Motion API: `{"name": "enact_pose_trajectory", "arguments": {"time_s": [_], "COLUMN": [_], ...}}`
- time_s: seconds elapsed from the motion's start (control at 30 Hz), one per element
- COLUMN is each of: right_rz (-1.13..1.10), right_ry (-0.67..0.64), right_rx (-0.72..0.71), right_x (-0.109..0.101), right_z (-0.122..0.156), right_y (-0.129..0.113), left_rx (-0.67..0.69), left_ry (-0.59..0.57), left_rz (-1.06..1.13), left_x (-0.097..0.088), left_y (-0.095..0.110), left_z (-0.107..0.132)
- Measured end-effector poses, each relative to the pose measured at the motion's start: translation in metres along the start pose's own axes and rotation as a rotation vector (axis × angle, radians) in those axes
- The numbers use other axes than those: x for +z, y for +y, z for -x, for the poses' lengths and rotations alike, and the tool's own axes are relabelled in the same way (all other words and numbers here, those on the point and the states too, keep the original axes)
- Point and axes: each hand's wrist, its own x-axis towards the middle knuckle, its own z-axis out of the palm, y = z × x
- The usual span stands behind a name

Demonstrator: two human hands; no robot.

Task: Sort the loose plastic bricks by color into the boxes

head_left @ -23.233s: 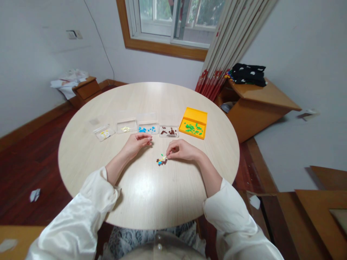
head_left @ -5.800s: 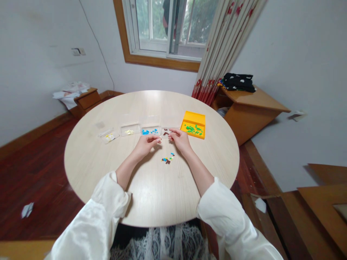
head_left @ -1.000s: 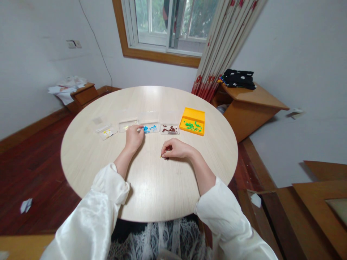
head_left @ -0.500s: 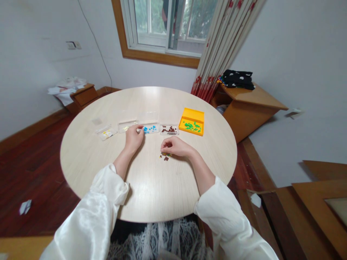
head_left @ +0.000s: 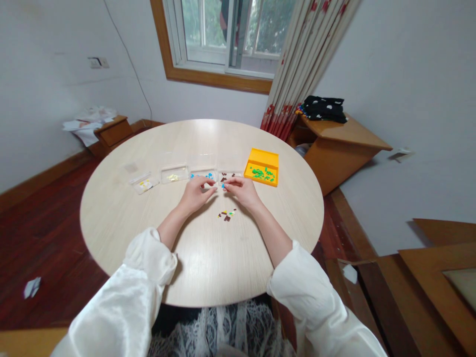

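My right hand (head_left: pixel 242 192) pinches a small blue building brick (head_left: pixel 223 186) between thumb and fingertips, above the table. Close by on the left, my left hand (head_left: pixel 198 193) has its thumb and forefinger apart, with nothing visible between them. Behind that hand a clear box of blue bricks (head_left: pixel 210 175) is partly covered. The clear box of brown bricks (head_left: pixel 223 177) is partly hidden behind my right hand. Below both hands, a small loose group of brown, yellow, green and white pieces (head_left: pixel 227 218) lies on the table.
On the round table (head_left: pixel 197 263) stand a yellow box (head_left: pixel 265 155) of green bricks, a clear box (head_left: pixel 183 170) with pale yellow pieces, and a clear bag (head_left: pixel 144 183) with yellow and white pieces. A wooden cabinet (head_left: pixel 334 148) with dark folded cloth stands at the right.
My left hand has moved right from the box of blue bricks, its fingers parting. My right hand has risen from the loose pieces and now holds a blue brick.
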Motion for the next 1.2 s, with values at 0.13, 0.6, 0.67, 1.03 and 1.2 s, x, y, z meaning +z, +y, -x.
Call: {"name": "enact_pose_trajectory", "arguments": {"time_s": [0.13, 0.6, 0.67, 1.03, 1.2], "right_rz": [-0.018, 0.009, 0.009, -0.025, 0.034], "right_ry": [0.005, -0.001, -0.003, -0.036, -0.018], "right_rx": [-0.001, -0.015, -0.008, 0.039, 0.035], "right_x": [0.003, 0.009, 0.010, 0.011, 0.008], "right_z": [0.001, 0.005, 0.006, 0.009, 0.008], "right_y": [0.000, -0.004, -0.005, -0.006, -0.007], "left_rx": [0.021, 0.006, -0.005, 0.015, -0.088], "left_ry": [-0.036, -0.066, -0.070, -0.056, 0.097], "left_rz": [0.046, 0.031, 0.027, 0.027, -0.078], "left_x": [0.004, 0.005, 0.005, 0.003, -0.004], "left_y": [0.003, 0.003, 0.004, 0.004, -0.006], "left_z": [0.001, 0.002, 0.002, 0.000, -0.004]}}
